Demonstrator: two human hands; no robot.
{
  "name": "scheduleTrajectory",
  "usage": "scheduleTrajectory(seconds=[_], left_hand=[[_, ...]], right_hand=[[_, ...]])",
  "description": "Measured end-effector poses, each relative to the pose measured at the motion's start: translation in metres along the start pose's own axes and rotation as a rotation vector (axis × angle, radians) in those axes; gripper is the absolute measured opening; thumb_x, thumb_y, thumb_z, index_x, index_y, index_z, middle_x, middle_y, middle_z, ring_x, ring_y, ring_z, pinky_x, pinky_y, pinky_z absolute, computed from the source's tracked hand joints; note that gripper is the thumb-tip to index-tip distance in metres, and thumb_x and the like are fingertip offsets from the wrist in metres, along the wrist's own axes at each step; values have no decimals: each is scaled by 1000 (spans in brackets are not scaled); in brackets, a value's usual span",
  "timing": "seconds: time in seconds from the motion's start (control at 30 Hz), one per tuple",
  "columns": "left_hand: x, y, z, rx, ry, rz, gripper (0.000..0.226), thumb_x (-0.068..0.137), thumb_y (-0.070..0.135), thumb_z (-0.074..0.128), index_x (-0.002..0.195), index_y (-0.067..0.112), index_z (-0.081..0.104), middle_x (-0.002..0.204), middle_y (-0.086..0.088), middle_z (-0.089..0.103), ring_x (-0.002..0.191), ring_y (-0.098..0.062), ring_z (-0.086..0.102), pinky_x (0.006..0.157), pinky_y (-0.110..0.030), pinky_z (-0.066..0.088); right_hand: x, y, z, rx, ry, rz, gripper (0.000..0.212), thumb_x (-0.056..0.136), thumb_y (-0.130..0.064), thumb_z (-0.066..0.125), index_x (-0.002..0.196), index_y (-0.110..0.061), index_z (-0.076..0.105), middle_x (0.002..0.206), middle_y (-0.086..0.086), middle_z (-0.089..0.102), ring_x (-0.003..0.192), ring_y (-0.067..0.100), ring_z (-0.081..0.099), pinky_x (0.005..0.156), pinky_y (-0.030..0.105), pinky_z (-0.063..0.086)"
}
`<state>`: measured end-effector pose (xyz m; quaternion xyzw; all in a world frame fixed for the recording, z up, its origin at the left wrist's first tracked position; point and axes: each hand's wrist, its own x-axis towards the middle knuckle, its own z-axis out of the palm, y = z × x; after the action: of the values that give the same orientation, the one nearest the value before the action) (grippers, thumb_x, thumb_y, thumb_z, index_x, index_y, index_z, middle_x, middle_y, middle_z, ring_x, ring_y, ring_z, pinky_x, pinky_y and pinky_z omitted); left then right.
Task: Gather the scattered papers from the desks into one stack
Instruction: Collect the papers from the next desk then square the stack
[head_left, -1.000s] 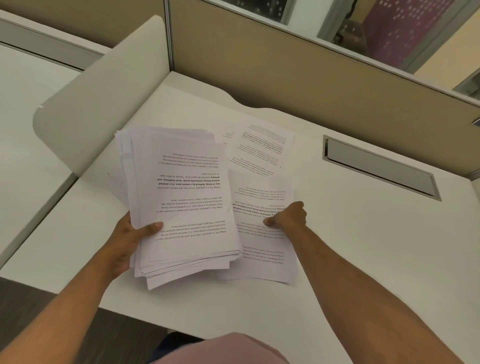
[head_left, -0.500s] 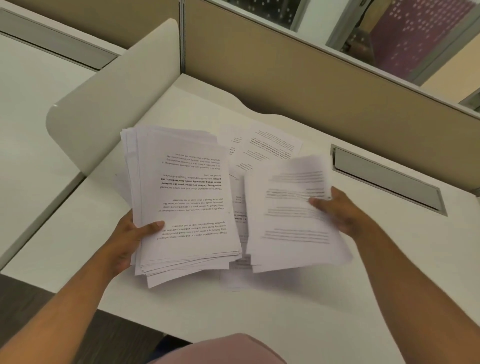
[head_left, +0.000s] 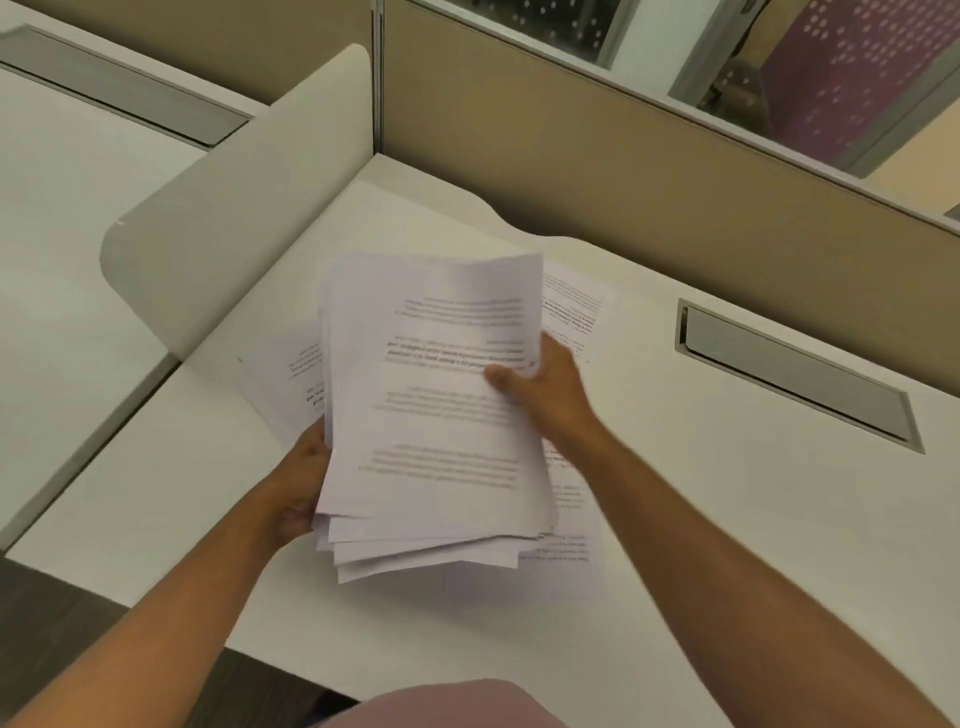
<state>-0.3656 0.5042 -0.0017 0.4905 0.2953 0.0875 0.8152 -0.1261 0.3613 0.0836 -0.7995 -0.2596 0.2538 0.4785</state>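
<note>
A thick stack of printed white papers (head_left: 436, 415) hangs above the white desk (head_left: 727, 519). My left hand (head_left: 298, 483) grips the stack's left edge from below. My right hand (head_left: 540, 389) holds the top sheet at the stack's right edge, thumb pressed on the paper. Loose printed sheets still lie on the desk: one (head_left: 571, 306) behind the stack to the right, one (head_left: 291, 374) at its left, and one (head_left: 566, 545) partly hidden under its lower right.
A curved white divider (head_left: 234, 208) separates this desk from the neighbouring desk (head_left: 62, 234) on the left. A tan partition wall (head_left: 623, 156) runs along the back. A grey cable tray slot (head_left: 795, 374) is set into the desk at the right.
My right hand lifted a sheet off the desk, carried it left, and laid it on top of the stack held in my left hand. The view shifted slightly.
</note>
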Motion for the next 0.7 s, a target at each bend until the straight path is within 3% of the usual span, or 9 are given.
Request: scheduleTrajectory(seconds=[0.1, 0.2, 0.27, 0.33, 0.4, 0.5, 0.57, 0.63, 0.7], left_hand=[[-4, 5, 0, -18, -28, 0, 70, 49, 67, 102, 114, 48, 83, 117, 1, 86, 100, -20, 85, 69, -32, 68], [-9, -1, -14, -25, 21, 0, 44, 71, 44, 97, 112, 47, 84, 116, -2, 86, 97, -22, 85, 67, -34, 68], [-12, -8, -25, -24, 58, -3, 38, 78, 33, 86, 115, 41, 84, 116, -8, 86, 96, -25, 85, 64, -36, 68], [-17, -13, -31, -11, 85, -2, 51, 71, 38, 88, 122, 32, 82, 117, -11, 86, 95, -27, 85, 64, -37, 68], [-22, -14, -34, -4, 123, -8, 55, 73, 34, 88, 127, 28, 78, 115, -10, 86, 92, -25, 86, 61, -36, 68], [-27, -17, -36, 9, 160, -9, 41, 80, 28, 79, 121, 31, 79, 111, -8, 87, 86, -22, 86, 58, -34, 67], [-32, -17, -34, 20, 150, -16, 43, 73, 37, 90, 116, 34, 83, 111, -8, 87, 87, -22, 86, 59, -34, 67], [-40, -15, -29, 28, 134, 1, 66, 49, 60, 104, 109, 39, 85, 108, -4, 88, 88, -21, 86, 60, -33, 67], [-46, -13, -27, 17, 126, 16, 80, 36, 74, 102, 107, 42, 86, 105, -2, 88, 88, -20, 86, 60, -33, 67]], right_hand=[[-5, 16, 25, -60, 58, 15, 49, 94, -27, 82, 138, -18, 62, 129, -3, 73, 111, 14, 73, 88, 25, 60], [0, 32, 15, 2, 284, -11, 43, 98, -32, 77, 136, -17, 62, 120, 1, 70, 96, 4, 66, 77, 10, 53], [2, 51, -4, -91, 408, -22, 37, 103, -24, 71, 137, -12, 63, 122, 8, 67, 102, 15, 65, 92, 25, 58], [1, 78, -26, -307, 353, 50, 44, 103, -23, 70, 144, -7, 59, 134, 12, 62, 123, 26, 62, 107, 43, 53], [-5, 99, -39, -497, 190, 230, 76, 96, -38, 79, 156, -4, 46, 152, 16, 50, 144, 34, 48, 119, 46, 44], [-7, 110, -37, -642, 99, 415, 110, 74, -51, 94, 154, 1, 39, 151, 21, 45, 144, 39, 42, 116, 45, 41], [3, 104, -29, -633, 133, 495, 105, 70, -44, 99, 147, 3, 44, 147, 22, 49, 139, 39, 48, 113, 43, 44], [14, 96, -26, -641, 122, 592, 96, 69, -39, 100, 140, 1, 51, 143, 20, 57, 135, 36, 55, 108, 40, 49], [24, 93, -27, -602, 84, 637, 83, 69, -33, 102, 131, -2, 58, 134, 16, 67, 127, 34, 64, 105, 40, 56]])
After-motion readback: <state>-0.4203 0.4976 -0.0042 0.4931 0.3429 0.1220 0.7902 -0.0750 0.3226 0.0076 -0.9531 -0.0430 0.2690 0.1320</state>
